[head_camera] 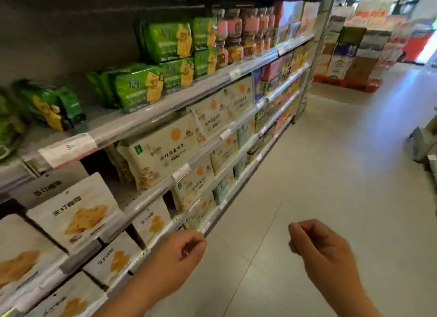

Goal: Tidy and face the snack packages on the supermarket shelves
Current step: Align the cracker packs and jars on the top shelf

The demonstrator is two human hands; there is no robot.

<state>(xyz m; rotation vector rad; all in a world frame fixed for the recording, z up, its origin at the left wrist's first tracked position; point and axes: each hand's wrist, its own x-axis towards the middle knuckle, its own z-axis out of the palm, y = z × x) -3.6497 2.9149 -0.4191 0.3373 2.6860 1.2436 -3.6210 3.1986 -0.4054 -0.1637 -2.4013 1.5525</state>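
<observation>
Nothing is held: the left hand [176,257] and right hand [319,243] are kept loosely curled and empty, low in front of the shelves [165,108]. The tilted green packs [50,106] at the upper shelf's left end are probably best dealt with next; each should be stood upright and drawn to the front edge, label outward. The cream packs [160,151] on the shelf below are already faced, though blurred.

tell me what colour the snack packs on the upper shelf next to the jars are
Green, with a yellow-orange cracker picture: the snack packs in the head view.
</observation>
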